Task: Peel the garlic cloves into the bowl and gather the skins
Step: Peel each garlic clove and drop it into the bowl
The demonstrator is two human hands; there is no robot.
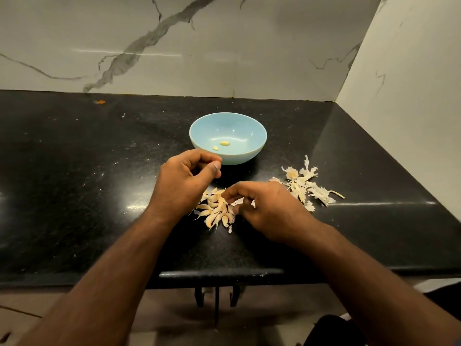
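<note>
A light blue bowl (252, 136) stands on the black counter and holds two peeled garlic cloves (224, 143). In front of it lies a pile of unpeeled cloves (215, 213). My left hand (185, 181) hovers just in front of the bowl's near rim, with its fingers curled, its thumb against the index finger, and nothing visible in it. My right hand (264, 211) rests on the right side of the pile with its fingertips touching the cloves. Its fingers hide whether it grips one. A heap of papery garlic skins (305, 186) lies to the right of the bowl.
The black stone counter (99, 171) runs left and back to a marble-patterned wall (174, 46), with a side wall (399, 96) closing off the right. An orange scrap (99, 102) lies at the back left. The counter's front edge (222, 273) is close below the pile.
</note>
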